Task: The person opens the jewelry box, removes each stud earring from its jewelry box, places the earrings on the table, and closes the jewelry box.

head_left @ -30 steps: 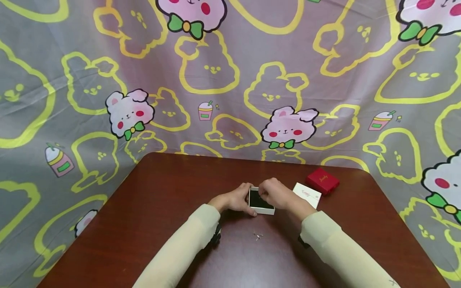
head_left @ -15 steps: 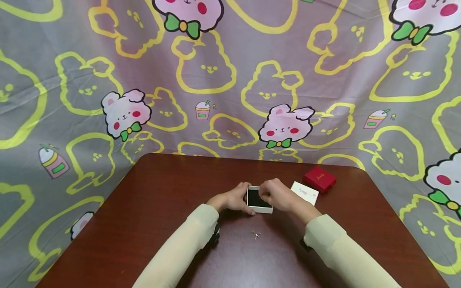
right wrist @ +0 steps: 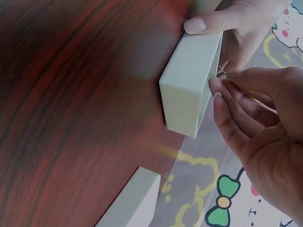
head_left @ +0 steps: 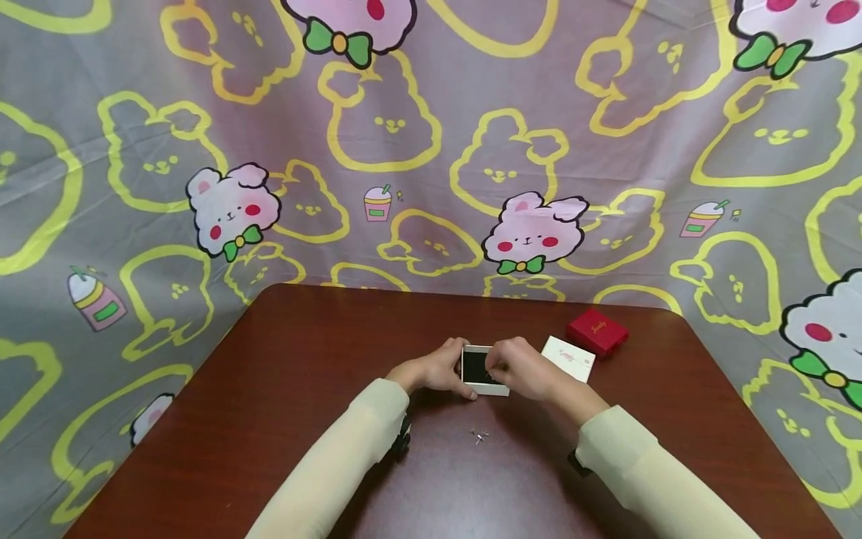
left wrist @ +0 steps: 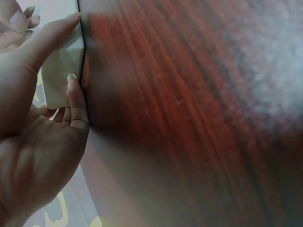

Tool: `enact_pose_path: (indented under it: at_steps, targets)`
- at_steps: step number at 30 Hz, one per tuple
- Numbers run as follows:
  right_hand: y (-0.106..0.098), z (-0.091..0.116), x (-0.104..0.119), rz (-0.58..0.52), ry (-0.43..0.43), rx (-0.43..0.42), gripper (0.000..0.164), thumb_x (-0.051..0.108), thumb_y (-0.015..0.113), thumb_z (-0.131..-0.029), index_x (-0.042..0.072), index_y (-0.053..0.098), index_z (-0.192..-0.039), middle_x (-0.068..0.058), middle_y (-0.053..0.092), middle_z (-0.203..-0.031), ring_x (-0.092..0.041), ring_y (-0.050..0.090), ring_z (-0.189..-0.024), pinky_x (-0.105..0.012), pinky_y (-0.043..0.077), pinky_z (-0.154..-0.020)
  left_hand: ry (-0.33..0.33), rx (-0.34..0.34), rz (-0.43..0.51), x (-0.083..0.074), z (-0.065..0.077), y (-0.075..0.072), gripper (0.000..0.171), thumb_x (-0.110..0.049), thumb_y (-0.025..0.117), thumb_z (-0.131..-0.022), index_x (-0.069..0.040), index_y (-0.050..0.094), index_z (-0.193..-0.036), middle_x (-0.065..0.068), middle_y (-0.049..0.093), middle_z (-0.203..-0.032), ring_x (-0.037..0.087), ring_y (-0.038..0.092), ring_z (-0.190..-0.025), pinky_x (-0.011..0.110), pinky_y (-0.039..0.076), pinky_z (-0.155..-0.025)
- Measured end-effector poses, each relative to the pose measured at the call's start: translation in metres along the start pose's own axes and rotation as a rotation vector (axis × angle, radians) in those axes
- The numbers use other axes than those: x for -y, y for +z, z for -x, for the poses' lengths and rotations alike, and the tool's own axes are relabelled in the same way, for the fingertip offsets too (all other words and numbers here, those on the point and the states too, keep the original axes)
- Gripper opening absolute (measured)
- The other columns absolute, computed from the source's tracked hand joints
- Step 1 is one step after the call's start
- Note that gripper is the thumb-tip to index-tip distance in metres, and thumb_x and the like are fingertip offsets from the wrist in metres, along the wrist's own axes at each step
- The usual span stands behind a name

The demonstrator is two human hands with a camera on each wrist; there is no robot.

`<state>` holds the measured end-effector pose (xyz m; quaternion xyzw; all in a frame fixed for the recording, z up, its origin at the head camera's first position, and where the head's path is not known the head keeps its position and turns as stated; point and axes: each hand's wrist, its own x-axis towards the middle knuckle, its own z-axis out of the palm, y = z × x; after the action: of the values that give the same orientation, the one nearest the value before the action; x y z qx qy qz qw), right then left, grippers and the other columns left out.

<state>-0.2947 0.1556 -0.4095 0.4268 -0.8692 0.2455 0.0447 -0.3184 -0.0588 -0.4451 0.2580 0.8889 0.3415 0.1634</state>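
Observation:
A small white box point(head_left: 489, 389) with a dark lining stands with its top uncovered on the table. My left hand point(head_left: 441, 368) holds its left side, thumb at the near corner and fingers round the far side. Over the opening, my right hand point(head_left: 528, 368) pinches a tiny metal earring point(right wrist: 223, 74) between thumb and fingertips, its thin post showing in the right wrist view. Those fingertips are right at the box's rim. Several tiny metal pieces point(head_left: 480, 436) lie on the table on the near side of the box; their kind is too small to make out.
A white lid point(head_left: 568, 361) with faint lettering lies to the right of the box, partly behind the right forearm. Beyond it sits a red box point(head_left: 597, 333) with gold lettering. A patterned curtain point(head_left: 417, 172) hangs behind the brown table point(head_left: 323, 337).
The head view has shifted slightly. My right fingertips have moved a little to the right over the box, while my left hand keeps its hold.

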Motion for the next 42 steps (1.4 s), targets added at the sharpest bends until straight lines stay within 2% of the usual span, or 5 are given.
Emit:
enact_pose_path:
  at_steps: [11, 18, 27, 34, 42]
  targets:
    - [0.003, 0.005, 0.005, 0.002, -0.035, 0.003, 0.016, -0.011, 0.069, -0.079, 0.005, 0.072, -0.076, 0.003, 0.064, -0.075, -0.011, 0.057, -0.072, -0.026, 0.049, -0.065, -0.014, 0.008, 0.013, -0.001, 0.001, 0.0, 0.08, -0.021, 0.092, -0.076, -0.002, 0.041, -0.136, 0.012, 0.045, -0.123, 0.019, 0.045, -0.108, 0.034, 0.04, -0.097]
    - [0.001, 0.008, 0.009, -0.018, 0.022, 0.042, 0.012, -0.007, 0.071, -0.085, 0.004, 0.074, -0.083, 0.003, 0.066, -0.08, -0.01, 0.057, -0.074, -0.026, 0.05, -0.068, -0.014, 0.02, 0.008, -0.001, 0.002, -0.001, 0.082, -0.022, 0.092, -0.076, -0.003, 0.04, -0.137, 0.012, 0.045, -0.125, 0.018, 0.046, -0.108, 0.033, 0.04, -0.098]
    - [0.003, 0.012, 0.015, -0.03, -0.076, 0.041, 0.012, -0.008, 0.072, -0.082, 0.003, 0.073, -0.082, 0.001, 0.067, -0.078, -0.01, 0.062, -0.074, -0.025, 0.052, -0.066, 0.003, 0.014, 0.005, -0.001, 0.002, -0.001, 0.08, -0.02, 0.092, -0.076, -0.003, 0.041, -0.136, 0.013, 0.046, -0.126, 0.019, 0.045, -0.108, 0.033, 0.04, -0.097]
    - [0.01, 0.017, 0.021, -0.003, -0.099, 0.1, 0.007, -0.002, 0.074, -0.087, 0.004, 0.076, -0.09, 0.0, 0.071, -0.085, -0.01, 0.065, -0.079, -0.028, 0.055, -0.074, 0.008, 0.009, 0.006, 0.0, 0.002, -0.001, 0.078, -0.019, 0.091, -0.076, -0.003, 0.042, -0.135, 0.011, 0.046, -0.122, 0.018, 0.045, -0.106, 0.033, 0.041, -0.095]
    - [0.021, 0.019, 0.023, -0.003, -0.14, 0.161, 0.012, -0.003, 0.075, -0.083, 0.009, 0.077, -0.083, 0.004, 0.071, -0.082, -0.003, 0.062, -0.077, -0.022, 0.052, -0.072, 0.0, 0.017, 0.02, 0.0, 0.004, -0.001, 0.08, -0.018, 0.09, -0.077, -0.003, 0.04, -0.137, 0.012, 0.045, -0.123, 0.019, 0.045, -0.106, 0.034, 0.041, -0.096]
